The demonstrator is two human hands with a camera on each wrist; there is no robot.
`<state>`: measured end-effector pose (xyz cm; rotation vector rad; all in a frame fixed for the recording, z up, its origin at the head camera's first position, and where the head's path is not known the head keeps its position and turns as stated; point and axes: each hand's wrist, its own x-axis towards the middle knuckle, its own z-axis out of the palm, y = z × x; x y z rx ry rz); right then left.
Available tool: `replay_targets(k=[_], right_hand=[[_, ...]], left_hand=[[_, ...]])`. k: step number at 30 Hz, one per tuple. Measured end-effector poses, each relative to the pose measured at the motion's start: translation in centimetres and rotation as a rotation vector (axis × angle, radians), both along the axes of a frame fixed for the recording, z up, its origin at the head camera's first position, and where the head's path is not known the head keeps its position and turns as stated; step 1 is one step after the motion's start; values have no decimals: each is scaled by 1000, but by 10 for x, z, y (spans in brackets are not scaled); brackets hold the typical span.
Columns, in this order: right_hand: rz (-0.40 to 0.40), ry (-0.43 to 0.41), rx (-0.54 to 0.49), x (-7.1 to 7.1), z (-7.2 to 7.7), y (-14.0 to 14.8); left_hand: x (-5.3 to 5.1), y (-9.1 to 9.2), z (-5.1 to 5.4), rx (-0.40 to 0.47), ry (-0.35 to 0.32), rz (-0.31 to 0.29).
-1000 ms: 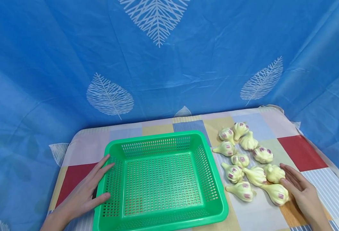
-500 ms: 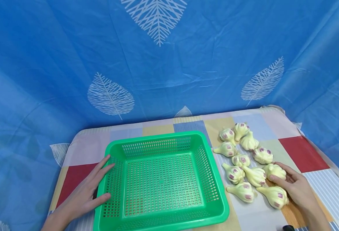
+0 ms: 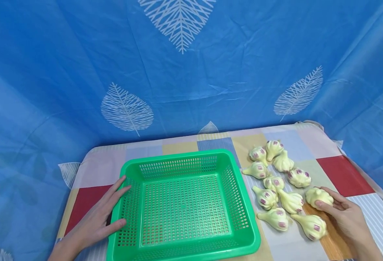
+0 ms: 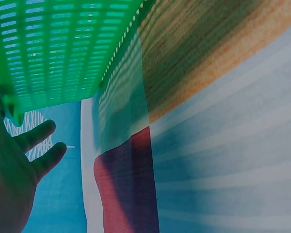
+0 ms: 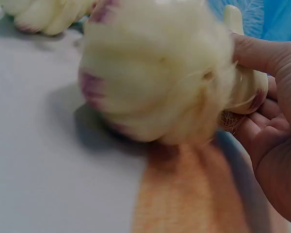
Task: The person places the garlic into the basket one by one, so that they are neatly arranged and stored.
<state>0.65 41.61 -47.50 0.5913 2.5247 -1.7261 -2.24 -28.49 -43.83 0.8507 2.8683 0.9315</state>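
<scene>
My left hand (image 3: 95,221) rests on the left rim of an empty green plastic basket (image 3: 178,157), thumb and two fingers reaching over the edge. In the left wrist view, two fingers (image 4: 46,155) stretch straight beside the basket's outer wall (image 4: 53,63). On the right, my right hand (image 3: 351,217) holds a garlic bulb (image 3: 318,197) between thumb and fingers. The right wrist view shows that held bulb (image 5: 250,92) partly behind a nearer, blurred garlic bulb (image 5: 155,73), which nothing grips. Several purple-streaked garlic bulbs (image 3: 290,201) lie grouped between basket and hand.
A patchwork cloth (image 3: 338,172) covers the table. Behind and at both sides hangs a blue curtain (image 3: 191,90) with white leaf prints. One loose garlic bulb (image 3: 310,226) lies just in front of the right hand.
My right hand has closed its fingers on a garlic bulb and shifted it slightly right, apart from its neighbours. A nearby bulb has turned a little. The left hand stays on the basket.
</scene>
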Motion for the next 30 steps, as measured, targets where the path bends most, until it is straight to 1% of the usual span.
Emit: replay_targets(k=[1, 2, 5, 7, 8, 9, 11, 13, 15, 18, 22, 24, 28, 30], right_hand=[[-3, 22, -31, 1, 2, 1], [-7, 45, -42, 1, 5, 1], [-7, 135, -142, 0, 14, 0], [13, 193, -216, -1, 19, -4], [20, 210, -208, -2, 23, -6], [29, 225, -243, -3, 26, -9], [43, 240, -264, -6, 34, -16], [55, 234, -297, -8, 41, -23], [74, 221, -305, -11, 49, -32], [103, 190, -270, -17, 61, -48], [144, 168, -206, -25, 73, -69], [179, 173, -193, -29, 78, -79], [258, 157, -88, -35, 87, -97], [282, 150, -77, -39, 91, -106]], left_hand=[[0, 0, 0, 5, 0, 0], [0, 0, 0, 11, 0, 0], [0, 0, 0, 25, -3, 2], [0, 0, 0, 26, -4, 4], [1, 0, 0, 23, -4, 6], [1, 0, 0, 20, -3, 7], [1, 0, 1, 13, 2, 4], [0, 0, 1, 7, 8, 0], [0, 0, 1, 5, 12, -4], [0, 1, 1, 4, 11, 2], [0, 0, 0, -1, 6, 10], [0, 0, 0, -2, 3, 9], [0, 1, -1, 1, 7, 9], [0, 1, -1, 3, 11, 7]])
